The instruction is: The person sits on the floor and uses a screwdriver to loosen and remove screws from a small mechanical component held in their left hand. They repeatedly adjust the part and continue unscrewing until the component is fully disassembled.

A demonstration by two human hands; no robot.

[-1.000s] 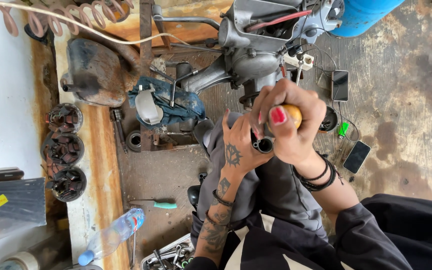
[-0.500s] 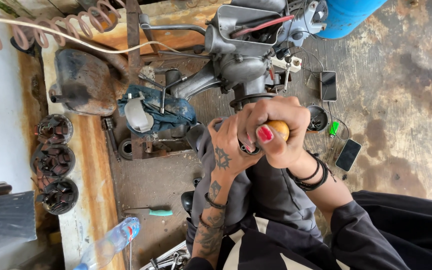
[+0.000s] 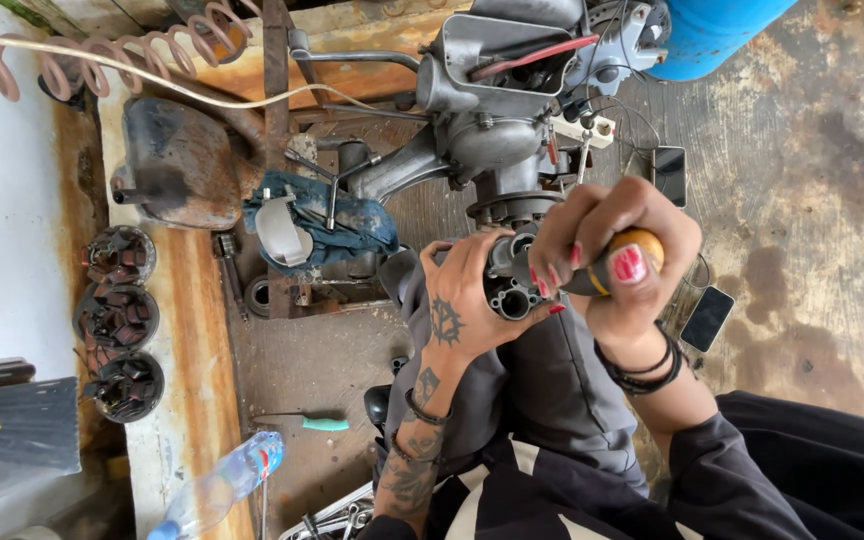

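My left hand (image 3: 467, 300), tattooed on its back, grips a small grey metal part (image 3: 510, 285) with round bores, held in front of my chest. My right hand (image 3: 612, 250) is closed around a screwdriver handle (image 3: 624, 262), black with an orange end, whose tip points into that part. Just beyond my hands stands a grey engine block (image 3: 497, 120) with a red hose and wires on top. The tool's shaft is hidden by my fingers.
A blue barrel (image 3: 712, 30) stands at top right. Two phones (image 3: 669, 175) (image 3: 707, 318) lie on the stained floor. Left are three dark coil rings (image 3: 117, 320), a rusty tank (image 3: 177, 165), a blue rag (image 3: 332, 220), a green-handled screwdriver (image 3: 317, 423) and a plastic bottle (image 3: 222, 485).
The view has drifted slightly, and the engine and my hands sit larger in frame. My hands stay clasped on the part and the tool, turned a little.
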